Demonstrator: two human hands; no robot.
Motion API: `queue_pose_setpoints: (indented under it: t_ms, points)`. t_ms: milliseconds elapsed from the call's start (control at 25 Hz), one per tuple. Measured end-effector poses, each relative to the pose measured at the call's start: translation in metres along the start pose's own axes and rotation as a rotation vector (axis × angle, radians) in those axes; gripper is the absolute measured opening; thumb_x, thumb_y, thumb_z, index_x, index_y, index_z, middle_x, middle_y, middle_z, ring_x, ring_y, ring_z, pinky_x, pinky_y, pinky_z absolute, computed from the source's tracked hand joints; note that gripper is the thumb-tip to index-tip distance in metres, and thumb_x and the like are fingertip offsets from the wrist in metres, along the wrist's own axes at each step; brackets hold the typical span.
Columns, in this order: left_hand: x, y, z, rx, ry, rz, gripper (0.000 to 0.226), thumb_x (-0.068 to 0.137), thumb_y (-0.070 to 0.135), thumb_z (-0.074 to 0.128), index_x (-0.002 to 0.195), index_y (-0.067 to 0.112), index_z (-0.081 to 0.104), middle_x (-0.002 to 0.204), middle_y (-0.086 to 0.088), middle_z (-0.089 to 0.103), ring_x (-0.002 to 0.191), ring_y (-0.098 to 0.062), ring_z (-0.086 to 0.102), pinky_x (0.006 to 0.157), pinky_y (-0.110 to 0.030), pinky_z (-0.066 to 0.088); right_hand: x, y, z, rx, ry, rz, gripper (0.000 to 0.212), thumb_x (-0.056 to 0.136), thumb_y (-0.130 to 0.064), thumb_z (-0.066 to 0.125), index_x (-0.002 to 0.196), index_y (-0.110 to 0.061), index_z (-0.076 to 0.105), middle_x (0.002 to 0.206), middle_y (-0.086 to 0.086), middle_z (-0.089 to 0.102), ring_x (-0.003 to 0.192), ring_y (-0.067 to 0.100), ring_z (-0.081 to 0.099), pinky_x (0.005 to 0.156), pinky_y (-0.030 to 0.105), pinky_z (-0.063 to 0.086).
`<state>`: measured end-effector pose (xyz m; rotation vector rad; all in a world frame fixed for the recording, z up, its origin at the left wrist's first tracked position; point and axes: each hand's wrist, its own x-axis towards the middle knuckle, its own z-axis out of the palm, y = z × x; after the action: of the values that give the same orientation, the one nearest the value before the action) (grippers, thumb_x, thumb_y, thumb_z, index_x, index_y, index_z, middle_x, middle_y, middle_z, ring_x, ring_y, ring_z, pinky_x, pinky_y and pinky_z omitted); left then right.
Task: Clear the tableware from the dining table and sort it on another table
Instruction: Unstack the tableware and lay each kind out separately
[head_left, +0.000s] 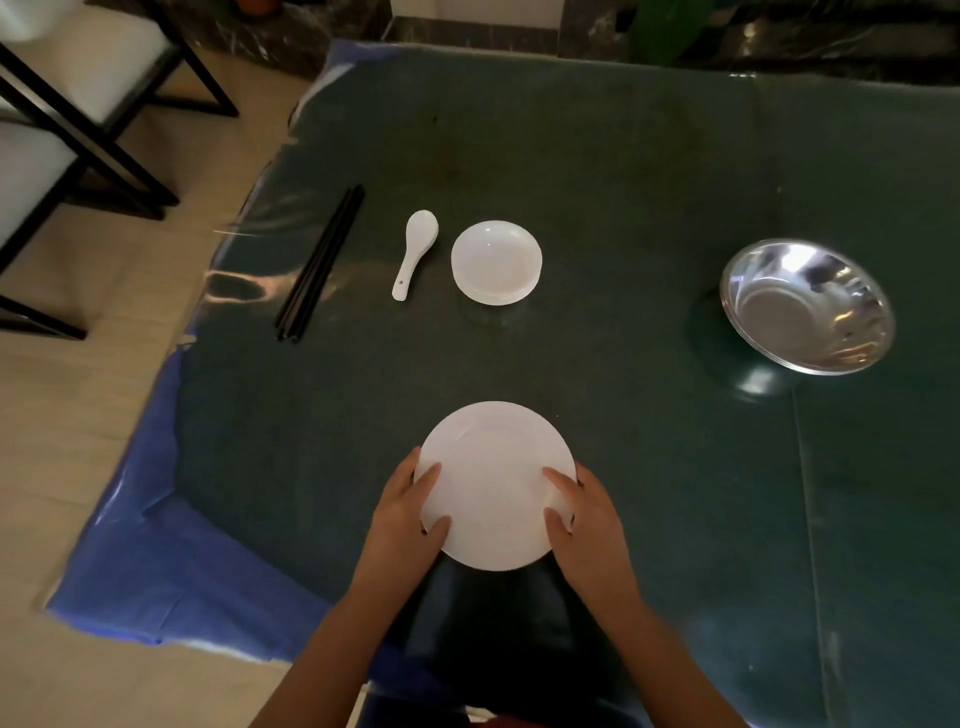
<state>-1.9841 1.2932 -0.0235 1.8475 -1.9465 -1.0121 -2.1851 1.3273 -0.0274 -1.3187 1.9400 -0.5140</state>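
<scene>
Plainly, both hands' fingers (430, 475) grip a round, glossy white plate (493, 483).

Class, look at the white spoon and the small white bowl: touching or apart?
Apart. The head view shows a strip of dark tablecloth between the spoon and the bowl.

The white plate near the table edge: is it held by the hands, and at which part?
Yes. The left hand and right hand grip the white plate at its opposite side rims.
</scene>
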Motion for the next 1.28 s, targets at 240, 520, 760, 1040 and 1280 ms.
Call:
queue_pose_setpoints:
  t_ms: [240,520,760,1040,1280]
  points:
    - [0.001,0.006,0.002,-0.053,0.015,-0.076,0.066,0.077,0.002,0.064,0.137,0.007,0.037,0.146,-0.010,0.030,0.131,-0.018,0.030,0.102,-0.008,0.015,0.004,-0.002,-0.007,0.089,0.039,0.085,0.049,0.083,-0.002,0.054,0.129,-0.019,0.053,0.139,0.002,0.048,0.126,0.020,0.044,0.105,0.027,0.033]
    - [0.038,0.053,0.028,-0.094,-0.001,0.030,0.066,0.080,0.005,0.060,0.140,0.011,0.033,0.146,-0.005,0.029,0.131,-0.014,0.030,0.110,-0.030,0.031,0.030,0.021,-0.057,0.131,0.185,0.134,0.047,0.080,-0.003,0.058,0.123,-0.022,0.059,0.132,-0.004,0.057,0.118,0.016,0.053,0.095,0.018,0.035]
    - [0.135,0.115,0.044,-0.029,0.050,0.237,0.055,0.083,0.008,0.060,0.135,0.009,0.040,0.140,-0.007,0.039,0.128,-0.014,0.034,0.098,-0.009,0.016,0.111,0.032,-0.115,0.150,0.302,0.140,0.047,0.081,-0.007,0.058,0.124,-0.024,0.058,0.133,-0.005,0.056,0.117,0.017,0.053,0.091,0.017,0.035]
    - [0.198,0.127,0.063,0.007,0.014,0.261,0.059,0.081,0.006,0.063,0.135,0.007,0.041,0.141,-0.010,0.040,0.133,-0.021,0.032,0.110,-0.029,0.025,0.171,0.050,-0.128,0.151,0.301,0.133,0.046,0.084,-0.009,0.054,0.128,-0.023,0.054,0.128,0.002,0.059,0.110,0.020,0.056,0.086,0.021,0.047]
    - [0.182,0.116,0.061,0.208,0.095,0.501,0.060,0.076,0.030,0.071,0.130,0.015,0.049,0.144,-0.011,0.040,0.133,-0.026,0.037,0.102,-0.039,0.038,0.153,0.062,-0.114,-0.090,0.379,-0.108,0.045,0.080,-0.024,0.068,0.124,-0.024,0.057,0.144,0.003,0.044,0.127,0.024,0.043,0.094,0.034,0.045]
